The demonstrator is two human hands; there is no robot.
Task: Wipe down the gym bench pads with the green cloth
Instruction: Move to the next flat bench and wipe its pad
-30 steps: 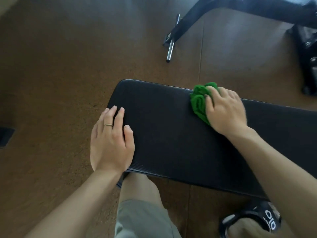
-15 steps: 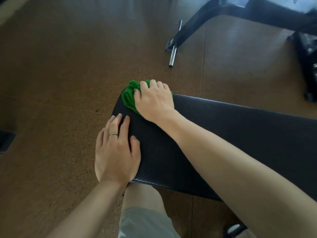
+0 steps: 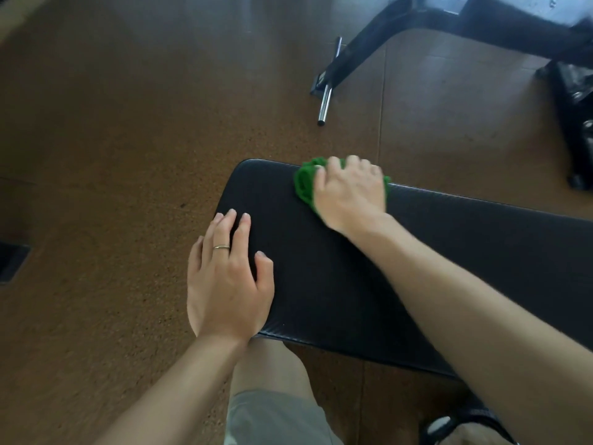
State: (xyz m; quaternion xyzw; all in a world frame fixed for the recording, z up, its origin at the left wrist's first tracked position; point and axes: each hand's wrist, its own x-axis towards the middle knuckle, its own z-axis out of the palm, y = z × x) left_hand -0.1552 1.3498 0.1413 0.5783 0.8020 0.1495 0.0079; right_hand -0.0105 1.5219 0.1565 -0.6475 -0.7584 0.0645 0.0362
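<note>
Head view, crumpled green cloth (image 3: 304,187) under right hand (image 3: 350,194), textured black pad (image 3: 327,277)

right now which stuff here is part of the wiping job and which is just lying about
Part of the job:
green cloth, under the right hand
black bench pad
left hand, resting flat on the pad's end

Just lying about:
chrome bar on the floor
black machine frame behind it
</note>
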